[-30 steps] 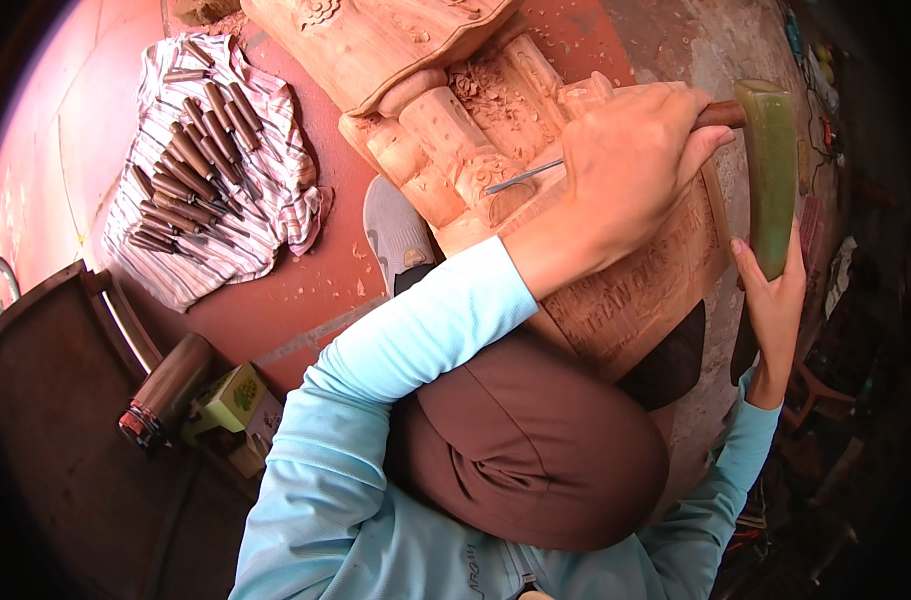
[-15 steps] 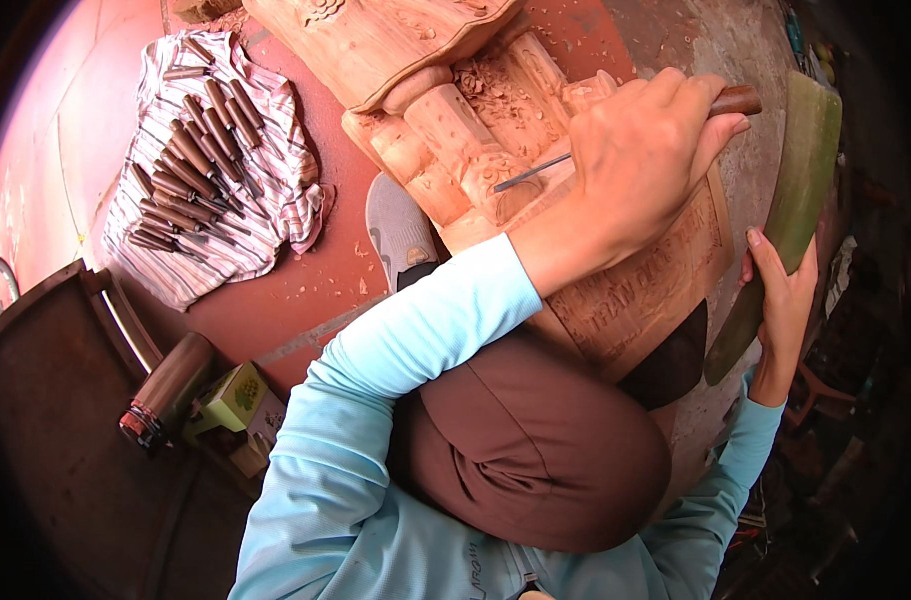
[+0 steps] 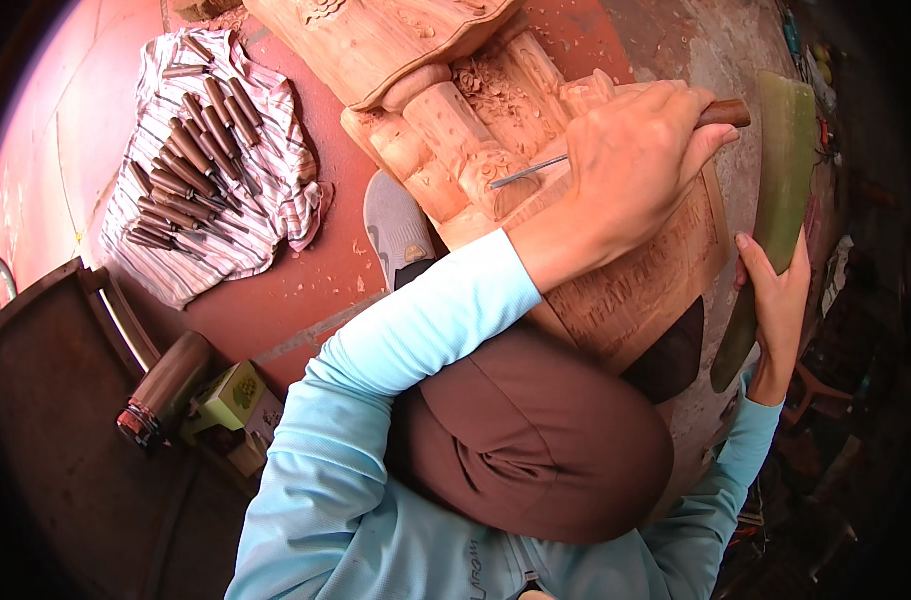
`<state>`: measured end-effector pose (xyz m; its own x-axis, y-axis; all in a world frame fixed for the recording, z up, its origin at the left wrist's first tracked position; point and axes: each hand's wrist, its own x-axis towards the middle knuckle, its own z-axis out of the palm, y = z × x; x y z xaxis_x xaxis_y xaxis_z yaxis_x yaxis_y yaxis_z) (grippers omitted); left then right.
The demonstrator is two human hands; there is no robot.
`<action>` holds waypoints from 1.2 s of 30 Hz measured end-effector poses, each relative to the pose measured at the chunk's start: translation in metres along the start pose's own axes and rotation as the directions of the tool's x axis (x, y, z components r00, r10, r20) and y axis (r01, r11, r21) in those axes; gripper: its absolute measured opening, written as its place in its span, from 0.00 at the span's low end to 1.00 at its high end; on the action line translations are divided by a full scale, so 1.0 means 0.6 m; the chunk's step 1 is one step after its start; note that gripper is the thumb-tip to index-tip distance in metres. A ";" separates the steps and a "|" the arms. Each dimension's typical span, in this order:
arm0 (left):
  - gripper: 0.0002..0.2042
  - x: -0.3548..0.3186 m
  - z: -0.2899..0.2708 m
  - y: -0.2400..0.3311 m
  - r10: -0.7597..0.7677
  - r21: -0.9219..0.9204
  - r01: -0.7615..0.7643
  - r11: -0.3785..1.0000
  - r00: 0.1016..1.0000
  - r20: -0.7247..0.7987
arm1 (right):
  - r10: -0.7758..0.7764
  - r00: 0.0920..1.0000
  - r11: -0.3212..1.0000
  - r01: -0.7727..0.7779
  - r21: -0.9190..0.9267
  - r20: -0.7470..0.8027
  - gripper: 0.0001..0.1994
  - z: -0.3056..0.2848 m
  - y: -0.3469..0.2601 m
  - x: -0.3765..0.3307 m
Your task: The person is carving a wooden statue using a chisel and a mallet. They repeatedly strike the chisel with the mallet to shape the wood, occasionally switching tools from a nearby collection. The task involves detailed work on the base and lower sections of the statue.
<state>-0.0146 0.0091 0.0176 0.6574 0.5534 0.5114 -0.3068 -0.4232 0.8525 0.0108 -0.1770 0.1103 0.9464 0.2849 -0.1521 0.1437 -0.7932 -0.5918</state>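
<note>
My left hand point(image 3: 630, 165) is closed around a wood chisel point(image 3: 527, 172), its brown handle sticking out past my thumb. The chisel's tip meets the rounded, carved end of a leg-like part on a reddish-brown wood carving point(image 3: 440, 115). In my right hand point(image 3: 778, 300) is a long, flat green club point(image 3: 783, 165), gripped near its lower end. Its broad upper part stands a small gap to the right of the chisel's handle end. Wood shavings point(image 3: 485, 85) lie in the carving's hollow. My left hand and forearm hide part of the carving's lettered front panel point(image 3: 640, 310).
At the left, several brown-handled chisels point(image 3: 190, 150) lie on a striped cloth point(image 3: 265, 255) on the red tiled floor. A brown cylindrical flask point(image 3: 170, 380) and a green box point(image 3: 240, 395) are at lower left. My shoe point(image 3: 395, 230) rests beside the carving. Assorted clutter fills the dark right side.
The green club has swung left, closer to the chisel's handle. My left hand and the chisel have shifted slightly left, with the tip still at the carving.
</note>
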 end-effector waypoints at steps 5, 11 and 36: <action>0.13 -0.005 -0.006 0.007 -0.015 -0.006 0.015 1.000 0.997 0.073 | 0.023 1.000 0.999 -0.022 0.039 -0.018 0.22 -0.011 0.005 -0.012; 0.12 -0.011 -0.014 0.011 0.012 -0.038 -0.007 0.999 0.993 0.115 | 0.012 0.997 1.000 -0.014 -0.022 -0.073 0.21 -0.004 -0.007 -0.043; 0.14 -0.018 -0.036 0.054 0.238 -0.099 -0.228 0.969 0.966 0.106 | -0.031 0.960 0.999 0.021 -0.037 -0.279 0.16 0.010 -0.034 -0.126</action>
<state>-0.0463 0.0048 0.0417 0.6345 0.3578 0.6851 -0.5152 -0.4650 0.7200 -0.0656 -0.1793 0.1294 0.9846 0.1481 0.0929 0.1746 -0.8065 -0.5648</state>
